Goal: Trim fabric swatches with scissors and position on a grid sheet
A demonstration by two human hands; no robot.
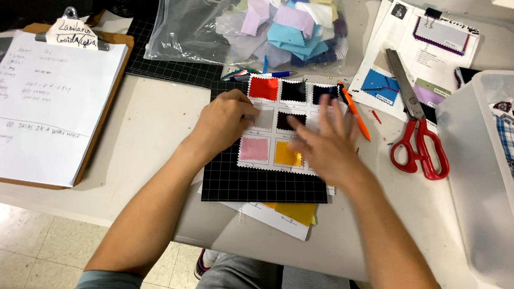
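— Pressing down: left hand (225,122), loosely curled, on sample card (282,125) atop black mat (263,183), mid-bench.
— Right hand (325,144)?
— Spread flat, empty, blurred over card's right swatches; nearer orange pen (354,112).

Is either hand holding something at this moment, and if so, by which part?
Nothing is held. The left hand rests knuckles-down on the swatch card, at its left edge. The right hand, blurred, lies flat and open over the card's right side.

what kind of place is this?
Likely a fabric-sampling or craft worktable: a swatch card of coloured fabric squares lies under both hands, with red-handled shears to its right and a clear bag of fabric scraps behind it.
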